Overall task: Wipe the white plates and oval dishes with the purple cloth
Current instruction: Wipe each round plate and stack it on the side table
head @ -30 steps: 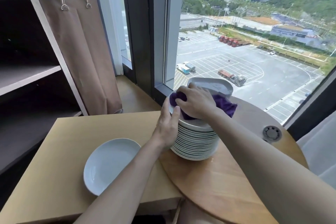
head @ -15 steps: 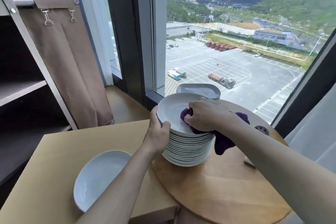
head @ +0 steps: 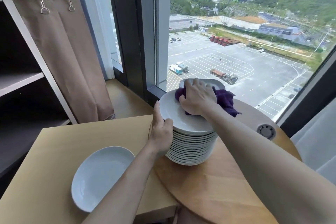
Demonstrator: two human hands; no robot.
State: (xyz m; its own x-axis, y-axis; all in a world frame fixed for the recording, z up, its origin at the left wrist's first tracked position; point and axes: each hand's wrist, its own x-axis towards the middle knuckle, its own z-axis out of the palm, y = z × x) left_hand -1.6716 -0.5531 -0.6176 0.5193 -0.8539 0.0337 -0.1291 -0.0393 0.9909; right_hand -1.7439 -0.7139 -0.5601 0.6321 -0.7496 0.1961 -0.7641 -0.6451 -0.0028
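A tall stack of white plates [head: 192,146] stands on the round wooden table [head: 223,183]. The top plate [head: 174,114] is tilted up on its left side. My left hand [head: 161,131] grips that plate's left rim, thumb on top. My right hand [head: 197,99] presses the bunched purple cloth [head: 225,101] onto the far part of the top plate; the cloth spills out to the right. A white oval dish [head: 101,176] lies on the square wooden table [head: 49,169] at the near left. Another white dish [head: 209,82] sits behind the stack, partly hidden by my right hand.
A large window [head: 236,42] rises right behind the stack. A shelf unit [head: 21,82] with a brown curtain [head: 69,56] stands at the left. A round grey insert [head: 266,131] sits in the round table at the right. White fabric [head: 316,143] hangs at the far right.
My right hand has slid the purple cloth from the near right of the top plate toward its far side. My left hand stays on the plate's left rim.
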